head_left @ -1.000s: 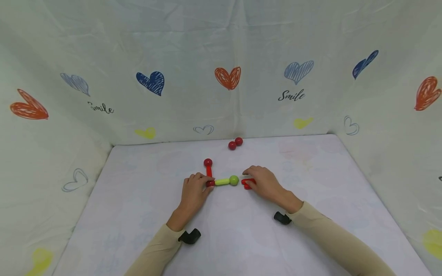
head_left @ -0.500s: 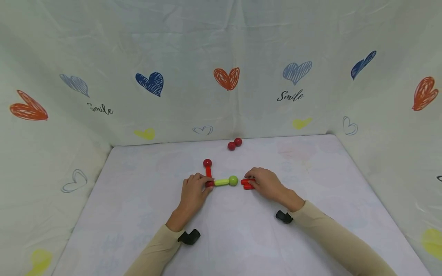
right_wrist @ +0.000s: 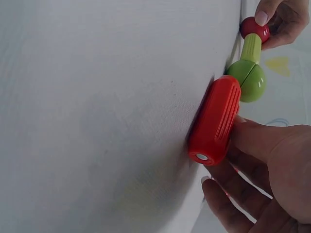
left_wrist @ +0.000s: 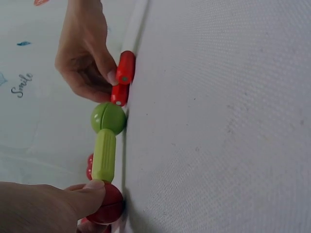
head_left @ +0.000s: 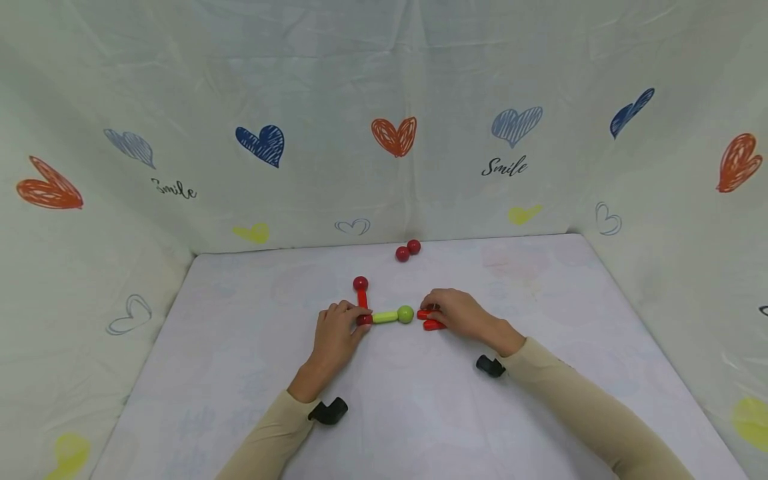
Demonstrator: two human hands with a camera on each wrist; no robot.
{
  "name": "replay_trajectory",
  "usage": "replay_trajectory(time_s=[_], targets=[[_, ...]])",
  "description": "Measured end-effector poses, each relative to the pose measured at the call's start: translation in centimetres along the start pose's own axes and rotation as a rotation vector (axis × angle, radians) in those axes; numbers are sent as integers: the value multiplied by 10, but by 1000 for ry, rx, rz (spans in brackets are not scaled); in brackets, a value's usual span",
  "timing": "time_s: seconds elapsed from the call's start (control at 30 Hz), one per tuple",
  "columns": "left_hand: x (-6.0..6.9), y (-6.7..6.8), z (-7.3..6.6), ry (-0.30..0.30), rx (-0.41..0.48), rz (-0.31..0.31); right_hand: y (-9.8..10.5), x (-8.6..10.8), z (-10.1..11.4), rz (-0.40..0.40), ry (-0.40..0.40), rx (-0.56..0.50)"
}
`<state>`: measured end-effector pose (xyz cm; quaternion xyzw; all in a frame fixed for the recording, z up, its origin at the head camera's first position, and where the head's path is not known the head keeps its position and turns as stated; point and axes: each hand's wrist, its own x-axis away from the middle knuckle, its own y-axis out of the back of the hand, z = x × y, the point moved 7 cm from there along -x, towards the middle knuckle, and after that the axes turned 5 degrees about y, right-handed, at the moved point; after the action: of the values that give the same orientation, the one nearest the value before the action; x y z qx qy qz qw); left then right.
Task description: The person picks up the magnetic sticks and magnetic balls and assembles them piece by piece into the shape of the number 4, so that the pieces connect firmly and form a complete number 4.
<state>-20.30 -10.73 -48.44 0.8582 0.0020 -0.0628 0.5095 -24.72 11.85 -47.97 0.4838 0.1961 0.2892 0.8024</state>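
My left hand pinches a dark red ball between thumb and fingers. From that ball a light green rod runs right to a green ball, and a red rod runs back to another red ball. Just right of the green ball, my right hand pinches the farther of two loose red rods. The nearer loose red rod lies on the table beside it, close to the thumb. In the right wrist view this nearer rod mostly hides the pinched one.
Two more red balls sit together near the table's back edge. A white table spreads beneath everything, with a hanging sheet printed with hearts behind it and at both sides. Each wrist carries a black camera mount.
The two loose red rods lay side by side; a small gap now shows between them. My right hand has shifted slightly, with the farther rod in its fingers. The left hand holds still.
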Motion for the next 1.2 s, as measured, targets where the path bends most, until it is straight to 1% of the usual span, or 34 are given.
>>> replay_trajectory(time_s=[0.17,0.27,0.37,0.5,0.6,0.67,0.83,1.03,1.2], targets=[[0,0,1,-5,17,-3,0,-2,0,6,12,-21],[0,0,1,-7,25,-6,0,-2,-2,-4,13,-49],[-1,0,1,-5,30,-7,1,-3,-4,-30,26,-93],[-2,0,1,1,24,-8,4,-5,-10,-66,22,-186],[-1,-1,1,4,18,-12,4,-6,-16,-93,-7,-254],[-1,-1,1,6,19,-12,3,-7,-19,-109,-12,-285],[2,-2,2,10,25,-9,1,-11,-22,-137,-53,-388],[1,-1,0,10,20,-13,-2,-17,-25,-153,-160,-487],[1,-1,0,12,17,-14,-5,-24,-27,-180,-223,-548]])
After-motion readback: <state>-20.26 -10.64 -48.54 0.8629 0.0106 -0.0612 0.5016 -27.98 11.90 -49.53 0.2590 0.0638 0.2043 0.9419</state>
